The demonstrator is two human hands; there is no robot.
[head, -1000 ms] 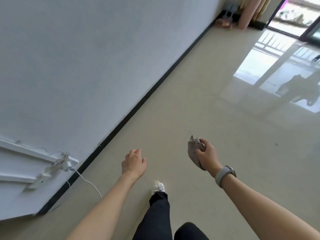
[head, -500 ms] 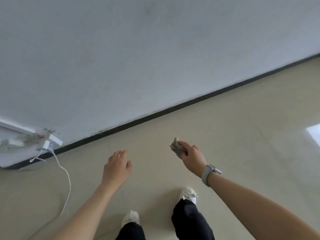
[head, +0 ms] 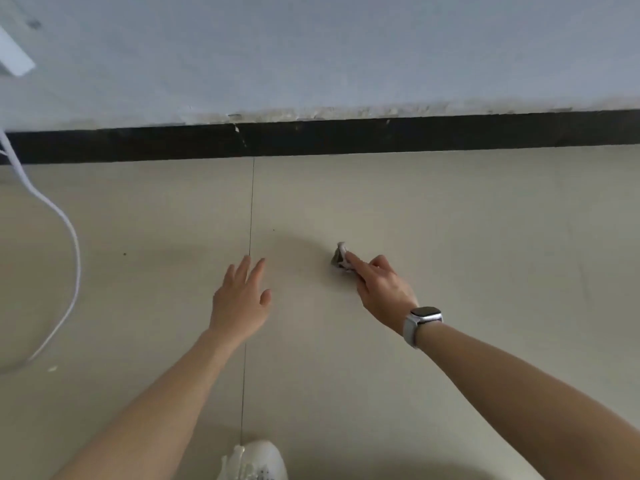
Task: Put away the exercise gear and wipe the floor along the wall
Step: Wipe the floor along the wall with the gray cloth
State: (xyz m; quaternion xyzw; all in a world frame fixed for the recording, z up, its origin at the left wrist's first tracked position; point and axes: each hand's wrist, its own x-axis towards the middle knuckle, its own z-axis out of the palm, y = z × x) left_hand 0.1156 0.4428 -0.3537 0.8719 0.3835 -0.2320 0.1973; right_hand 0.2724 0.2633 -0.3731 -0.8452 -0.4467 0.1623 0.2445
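Note:
My right hand [head: 379, 289], with a watch on its wrist, grips a small crumpled grey cloth [head: 340, 258] that sticks out past the fingertips, low over the beige floor [head: 485, 237]. My left hand [head: 240, 299] is spread open beside it, palm down, holding nothing. Both hands reach toward the black skirting [head: 346, 135] at the foot of the white wall [head: 311, 46]. No exercise gear is in view.
A white cable [head: 65, 237] loops over the floor at the left, coming down from a white fitting [head: 15, 60] on the wall. My white shoe [head: 254, 460] is at the bottom edge. A tile joint [head: 250, 220] runs from the skirting toward me.
The view has turned to face the wall squarely and dropped much closer to the floor. Both hands have lowered and reached forward; the right still holds the cloth.

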